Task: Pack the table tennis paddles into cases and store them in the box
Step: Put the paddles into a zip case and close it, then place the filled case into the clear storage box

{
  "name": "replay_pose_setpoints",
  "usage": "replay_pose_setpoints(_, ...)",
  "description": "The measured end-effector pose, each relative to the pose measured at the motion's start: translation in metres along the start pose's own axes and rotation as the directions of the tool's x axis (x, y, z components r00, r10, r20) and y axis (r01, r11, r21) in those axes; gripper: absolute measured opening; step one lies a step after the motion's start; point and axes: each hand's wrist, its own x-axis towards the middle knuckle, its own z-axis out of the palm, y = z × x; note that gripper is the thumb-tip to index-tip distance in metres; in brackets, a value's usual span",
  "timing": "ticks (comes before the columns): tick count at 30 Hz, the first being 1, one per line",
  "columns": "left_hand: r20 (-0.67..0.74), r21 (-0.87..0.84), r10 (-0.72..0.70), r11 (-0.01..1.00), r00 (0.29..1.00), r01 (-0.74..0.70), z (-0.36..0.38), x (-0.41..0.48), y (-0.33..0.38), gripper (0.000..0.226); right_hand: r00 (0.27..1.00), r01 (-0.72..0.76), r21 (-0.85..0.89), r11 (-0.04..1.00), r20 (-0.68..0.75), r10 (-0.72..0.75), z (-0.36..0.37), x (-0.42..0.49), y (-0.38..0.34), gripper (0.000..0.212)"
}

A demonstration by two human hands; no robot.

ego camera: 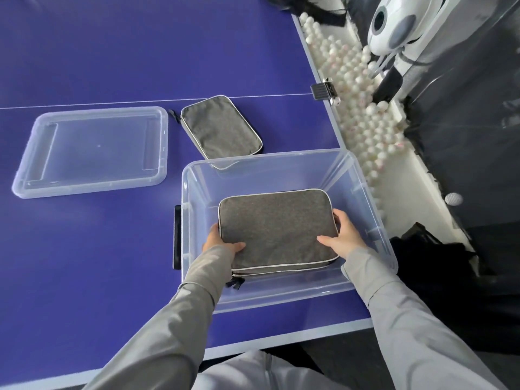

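A grey zipped paddle case (277,226) with pale piping lies flat inside the clear plastic box (363,178) near the table's front right corner. My left hand (222,243) grips the case's left edge, thumb on top. My right hand (342,233) grips its right edge the same way. A second grey case (221,126) lies shut on the blue table just behind the box, its near end hidden by the box rim. No bare paddle is in view.
The box's clear lid (92,150) lies on the blue table (84,263) to the left. A trough of several white balls (357,88) runs along the table's right edge, with a white ball machine (394,23) above it.
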Motion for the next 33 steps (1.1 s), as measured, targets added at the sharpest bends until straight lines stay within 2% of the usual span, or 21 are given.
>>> replay_pose_setpoints(9,-0.028,0.093,0.021,0.996,0.999,-0.019,-0.004,-0.001,0.000,0.082,1.000,0.021,-0.076,0.997,-0.011,-0.022,0.002,-0.003,-0.004,0.072)
replay_pose_setpoints(13,-0.008,0.062,0.037,0.997,0.999,-0.036,-0.005,-0.005,0.000,0.081,1.000,0.012,-0.032,0.999,0.017,-0.011,-0.003,-0.004,-0.004,0.075)
replay_pose_setpoints(16,-0.039,0.045,0.056,0.998,0.998,-0.054,-0.004,-0.013,0.005,0.081,1.000,0.029,-0.093,0.995,0.004,-0.029,-0.006,-0.006,-0.002,0.082)
replay_pose_setpoints(20,-0.076,0.055,0.140,0.989,0.987,-0.136,0.000,-0.034,0.012,0.071,0.994,0.092,-0.161,0.983,-0.041,-0.100,-0.010,-0.015,-0.006,0.084)
replay_pose_setpoints(23,-0.112,0.109,0.227,0.971,0.967,-0.215,-0.001,-0.053,0.020,0.080,0.972,0.216,-0.185,0.959,-0.053,-0.229,-0.008,-0.023,-0.018,0.079)
replay_pose_setpoints(27,-0.207,0.263,0.398,0.903,0.894,-0.341,-0.009,-0.082,0.022,0.083,0.887,0.446,-0.205,0.871,-0.029,-0.461,0.005,-0.037,-0.047,0.071)
replay_pose_setpoints(31,-0.346,0.389,0.580,0.804,0.738,-0.450,-0.028,-0.108,0.014,0.075,0.793,0.600,-0.270,0.753,0.071,-0.606,0.030,-0.054,-0.076,0.068)
replay_pose_setpoints(33,-0.410,0.429,0.615,0.782,0.673,-0.453,-0.043,-0.117,0.002,0.073,0.758,0.652,-0.219,0.726,0.167,-0.631,0.048,-0.065,-0.086,0.068)
